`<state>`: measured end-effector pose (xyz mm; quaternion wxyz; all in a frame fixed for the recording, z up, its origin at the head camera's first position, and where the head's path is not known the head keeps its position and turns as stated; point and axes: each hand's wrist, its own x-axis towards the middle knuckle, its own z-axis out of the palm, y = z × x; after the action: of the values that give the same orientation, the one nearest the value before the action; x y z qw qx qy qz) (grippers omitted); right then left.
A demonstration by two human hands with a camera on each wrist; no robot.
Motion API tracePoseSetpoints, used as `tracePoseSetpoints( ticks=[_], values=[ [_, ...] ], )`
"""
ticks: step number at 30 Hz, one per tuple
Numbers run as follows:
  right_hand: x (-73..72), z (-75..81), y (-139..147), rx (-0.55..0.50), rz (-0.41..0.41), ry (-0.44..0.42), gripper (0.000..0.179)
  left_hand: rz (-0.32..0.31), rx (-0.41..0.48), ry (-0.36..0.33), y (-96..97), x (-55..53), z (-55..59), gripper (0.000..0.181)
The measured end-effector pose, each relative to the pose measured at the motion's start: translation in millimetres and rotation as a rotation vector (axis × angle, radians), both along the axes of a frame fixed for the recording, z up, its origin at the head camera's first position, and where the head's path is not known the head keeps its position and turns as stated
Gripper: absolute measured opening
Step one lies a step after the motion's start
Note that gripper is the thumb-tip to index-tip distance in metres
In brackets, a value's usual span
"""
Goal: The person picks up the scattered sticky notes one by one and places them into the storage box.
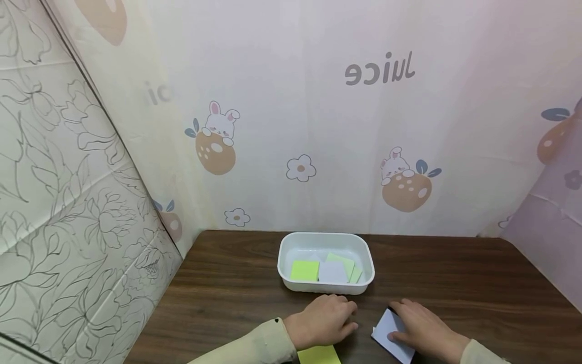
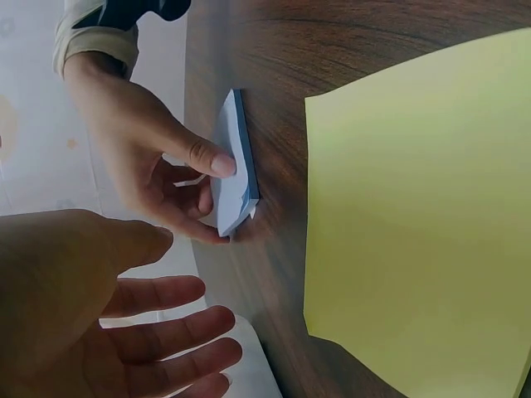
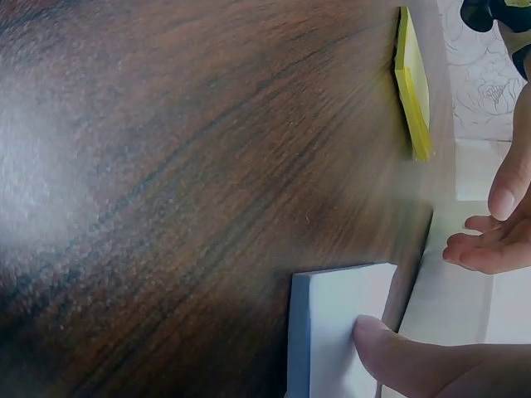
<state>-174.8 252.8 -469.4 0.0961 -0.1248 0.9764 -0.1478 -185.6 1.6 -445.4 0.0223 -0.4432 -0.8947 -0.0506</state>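
Observation:
My right hand [image 1: 423,323] pinches a pale blue sticky note pad [image 1: 390,334], thumb on its top face and fingers round the far edge. In the left wrist view that blue pad [image 2: 235,157] stands tilted above the wood. My left hand [image 1: 326,319] holds nothing; its fingers [image 2: 178,344] are loosely spread, near the front of a white tray [image 1: 326,288]. Below the left wrist lies a yellow sticky note pad [image 1: 320,355], partly cut off by the head view's lower edge. The right wrist view shows the yellow pad [image 3: 412,99] flat on the table.
Inside the tray are a lime pad [image 1: 304,271], a pale lilac pad [image 1: 333,273] and light green notes [image 1: 344,263]. The dark wooden table [image 1: 454,273] meets a printed curtain [image 1: 300,126] at the back. A flower-patterned sheet [image 1: 91,202] hangs on the left.

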Motion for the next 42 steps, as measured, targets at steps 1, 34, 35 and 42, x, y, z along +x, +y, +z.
tracePoseSetpoints(
  ticks=[1, 34, 35, 42],
  values=[
    [0.1, 0.0, 0, -0.002, -0.001, 0.001, 0.067, -0.001, 0.001, -0.004, -0.1, 0.0, 0.2, 0.02],
    [-1.7, 14.4, -1, -0.182, 0.127, 0.081, 0.006, -0.002, 0.021, -0.058, -4.6, -2.4, -1.6, 0.02],
    [-1.8, 15.4, 0, -0.184, 0.128, 0.084, 0.006, -0.002, 0.022, -0.058, -4.6, -2.5, -1.7, 0.02],
    [-1.5, 23.2, -1, -0.198, 0.164, 0.122, 0.007, -0.005, 0.036, -0.059, -4.3, -3.7, -1.1, 0.021]
  ],
)
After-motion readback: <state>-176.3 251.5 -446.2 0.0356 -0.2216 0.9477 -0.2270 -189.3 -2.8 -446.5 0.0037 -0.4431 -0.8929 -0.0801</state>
